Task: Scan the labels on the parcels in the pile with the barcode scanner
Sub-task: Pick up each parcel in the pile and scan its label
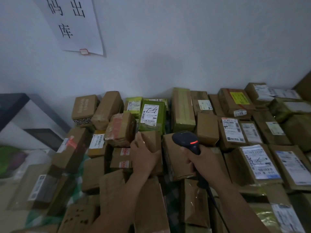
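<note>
A big pile of cardboard parcels (207, 130) covers the floor against the wall, many with white shipping labels. My left hand (143, 157) grips a small brown box (151, 140) in the middle of the pile, thumb on one side and fingers on the other. My right hand (200, 163) holds the black barcode scanner (186, 140) by its handle, its head with a red light pointing forward over the pile. The scanner's cable (213, 199) runs back along my right forearm. Just behind the held box stands a green parcel (151, 115) with a white label.
A paper sign (74, 26) with large characters hangs on the white wall. A dark shelf unit (15, 106) stands at the left, with plastic-wrapped items below it. Labelled parcels (259, 162) lie flat in rows on the right.
</note>
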Tool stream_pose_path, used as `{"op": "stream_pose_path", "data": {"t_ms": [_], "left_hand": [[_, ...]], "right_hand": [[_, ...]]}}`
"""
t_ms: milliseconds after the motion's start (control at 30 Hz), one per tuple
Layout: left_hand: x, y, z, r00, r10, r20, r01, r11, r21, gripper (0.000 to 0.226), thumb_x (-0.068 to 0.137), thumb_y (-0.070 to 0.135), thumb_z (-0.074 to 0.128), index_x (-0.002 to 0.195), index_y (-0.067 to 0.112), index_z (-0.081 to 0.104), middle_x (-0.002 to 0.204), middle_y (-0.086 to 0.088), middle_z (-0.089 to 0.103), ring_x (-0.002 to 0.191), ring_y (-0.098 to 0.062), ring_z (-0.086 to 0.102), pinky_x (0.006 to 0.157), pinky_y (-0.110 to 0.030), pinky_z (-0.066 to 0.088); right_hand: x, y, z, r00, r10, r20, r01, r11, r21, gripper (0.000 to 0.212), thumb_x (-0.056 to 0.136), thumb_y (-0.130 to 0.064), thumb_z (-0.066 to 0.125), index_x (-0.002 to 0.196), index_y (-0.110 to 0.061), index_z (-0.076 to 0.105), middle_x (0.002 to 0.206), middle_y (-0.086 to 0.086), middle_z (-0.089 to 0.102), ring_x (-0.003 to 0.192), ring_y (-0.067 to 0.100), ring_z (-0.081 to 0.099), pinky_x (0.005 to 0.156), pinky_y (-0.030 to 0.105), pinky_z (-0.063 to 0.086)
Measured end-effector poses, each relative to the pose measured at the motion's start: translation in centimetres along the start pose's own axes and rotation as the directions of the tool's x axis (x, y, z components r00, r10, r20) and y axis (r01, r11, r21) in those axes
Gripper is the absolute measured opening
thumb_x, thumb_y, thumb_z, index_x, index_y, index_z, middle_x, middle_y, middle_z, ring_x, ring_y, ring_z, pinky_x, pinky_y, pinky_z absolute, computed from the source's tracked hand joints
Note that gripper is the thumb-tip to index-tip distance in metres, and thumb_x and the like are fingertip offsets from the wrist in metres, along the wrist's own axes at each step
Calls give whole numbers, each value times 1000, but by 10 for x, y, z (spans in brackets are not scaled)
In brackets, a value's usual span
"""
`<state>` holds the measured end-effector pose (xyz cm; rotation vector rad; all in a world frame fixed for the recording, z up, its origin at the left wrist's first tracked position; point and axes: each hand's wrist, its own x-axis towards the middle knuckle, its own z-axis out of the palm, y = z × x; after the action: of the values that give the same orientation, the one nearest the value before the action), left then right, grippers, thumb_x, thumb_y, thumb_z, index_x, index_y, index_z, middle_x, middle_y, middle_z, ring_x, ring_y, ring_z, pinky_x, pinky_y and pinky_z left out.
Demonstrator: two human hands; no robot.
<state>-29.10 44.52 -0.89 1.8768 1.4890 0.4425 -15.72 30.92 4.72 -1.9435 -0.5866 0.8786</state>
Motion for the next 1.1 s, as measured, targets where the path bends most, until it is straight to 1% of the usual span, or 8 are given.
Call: {"op": "stream_pose_path", "data": {"t_ms": [133, 233, 367, 500, 600, 733, 900, 1100], "left_hand": [[-21, 20, -38, 997, 57, -47, -72, 914, -400, 101, 75, 33, 83, 154, 29, 20, 150, 3, 36, 134, -17, 39, 109, -45, 40], [-48, 31, -65, 983, 38, 179, 118, 616, -779, 86, 73, 35, 80, 146, 33, 35, 140, 2, 52, 121, -20, 55, 98, -51, 51], [-79, 40, -85, 946, 50, 319, 280, 365, -888, 48, 84, 32, 67, 130, 25, 55, 120, -7, 67, 107, -26, 66, 80, -44, 58], [-99, 44, -99, 975, 38, 217, 130, 695, -707, 24, 100, 42, 48, 124, 39, 54, 119, 4, 63, 106, -18, 63, 93, -43, 54], [-114, 44, -115, 948, 125, 294, 46, 857, -513, 26, 95, 52, 50, 120, 44, 46, 102, 18, 58, 96, -7, 60, 85, -28, 51], [-121, 33, -123, 883, 133, 450, 132, 849, -511, 53, 85, 33, 75, 129, 30, 44, 115, 7, 62, 98, -14, 67, 77, -30, 60], [-109, 9, -132, 972, 39, 231, 90, 847, -524, 56, 81, 24, 79, 126, 27, 47, 110, 8, 62, 95, -13, 65, 82, -35, 58], [-103, -16, -143, 998, -21, 58, 49, 838, -543, 57, 81, 20, 79, 131, 18, 50, 117, 0, 64, 103, -22, 65, 89, -42, 56]], "right_hand": [[-29, -23, -1, 1000, -12, 25, 5, 966, 260, 25, 89, -34, 67, 90, -9, 65, 76, 10, 69, 57, 18, 61, 54, 31, 50], [-49, -37, -5, 999, 26, 40, -42, 870, 492, 32, 81, -36, 70, 101, -10, 69, 92, 9, 75, 85, 22, 71, 78, 34, 57], [-82, -51, -3, 991, 11, 131, -88, 797, 598, 46, 69, -42, 69, 106, -16, 69, 97, 8, 77, 92, 26, 73, 85, 41, 56], [-106, -58, 5, 999, -12, 33, -6, 868, 497, 53, 63, -51, 71, 105, -18, 71, 94, 3, 77, 91, 25, 72, 87, 44, 55], [-119, -63, 7, 999, -33, -21, 39, 905, 423, 29, 81, -43, 70, 99, -19, 70, 92, 2, 76, 87, 22, 72, 82, 41, 56], [-133, -68, 6, 984, -172, -38, 175, 936, 306, 15, 89, -37, 66, 94, -23, 68, 86, -6, 73, 81, 13, 69, 65, 24, 46], [-144, -68, -2, 974, -226, -7, 224, 965, 133, 15, 89, -35, 67, 90, -20, 65, 81, 3, 74, 69, 18, 71, 69, 36, 59], [-158, -66, -14, 964, -257, 72, 246, 961, 126, 36, 91, -37, 64, 78, -3, 59, 61, 9, 62, 45, 22, 55, 50, 34, 47]]}}
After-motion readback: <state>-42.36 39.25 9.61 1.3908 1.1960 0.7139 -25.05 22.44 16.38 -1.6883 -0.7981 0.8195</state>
